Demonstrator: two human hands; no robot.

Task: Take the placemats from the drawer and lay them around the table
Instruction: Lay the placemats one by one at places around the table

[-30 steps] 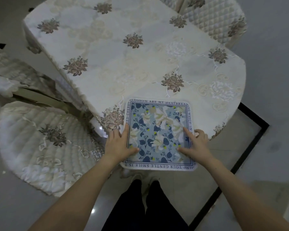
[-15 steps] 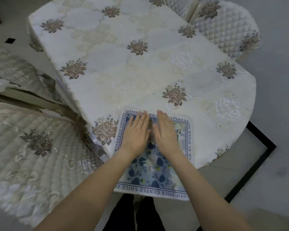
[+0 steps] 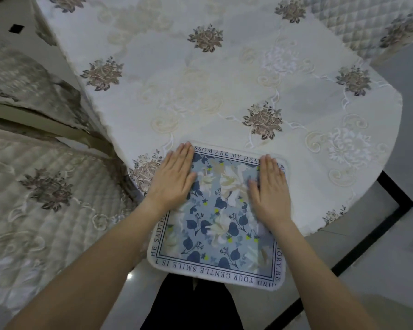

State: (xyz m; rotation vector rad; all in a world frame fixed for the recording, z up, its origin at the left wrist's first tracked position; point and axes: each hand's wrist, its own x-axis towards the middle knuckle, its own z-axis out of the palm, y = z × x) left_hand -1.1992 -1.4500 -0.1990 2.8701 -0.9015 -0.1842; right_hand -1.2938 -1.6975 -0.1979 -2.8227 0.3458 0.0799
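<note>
Blue floral placemat (image 3: 221, 217) lying at the near edge of the table (image 3: 224, 91), near half overhanging toward the floor. Left hand (image 3: 173, 178) and right hand (image 3: 270, 189) flat on its far corners, fingers straight, gripping nothing; best slid farther onto the embroidered tablecloth (image 3: 153, 67) under even pressure, then smoothed outward. Border lettering partly legible: "ARE MY HEA", "YOUR GENTLE SMILE IS".
</note>
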